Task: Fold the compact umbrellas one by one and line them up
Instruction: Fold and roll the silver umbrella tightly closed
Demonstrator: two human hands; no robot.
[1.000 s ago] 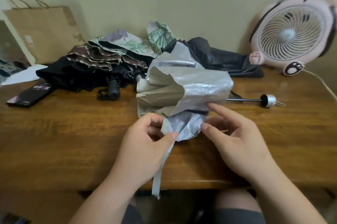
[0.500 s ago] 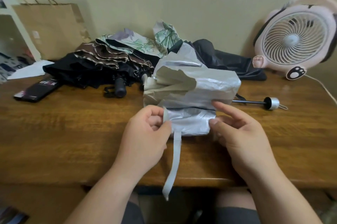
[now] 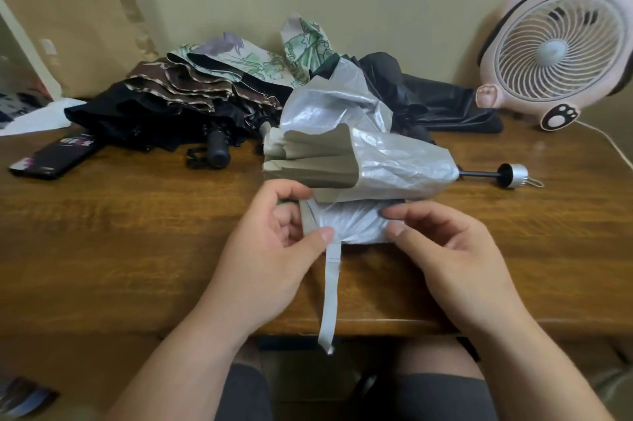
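Observation:
A silver compact umbrella (image 3: 383,160) lies across the wooden table (image 3: 120,242), its loose canopy bunched, its silver handle (image 3: 512,174) on a black shaft pointing right. My left hand (image 3: 274,249) pinches the left edge of the nearest canopy flap between thumb and fingers. My right hand (image 3: 442,249) pinches the same flap at its right side. The umbrella's grey strap (image 3: 329,297) hangs from the flap over the table's front edge. Behind lie a black umbrella with a black handle (image 3: 217,146), a brown one (image 3: 178,88), a floral one (image 3: 246,57) and a dark one (image 3: 431,98), all unfolded in a heap.
A pink desk fan (image 3: 555,50) stands at the back right, its cable running off to the right. A brown paper bag (image 3: 72,33) leans on the wall at the back left. A black phone (image 3: 54,157) and white paper (image 3: 37,115) lie at the left.
The near flap has been drawn flatter and wider between my hands. The strap, bent a second ago, now hangs straight down over the table edge. My hands sit slightly further apart.

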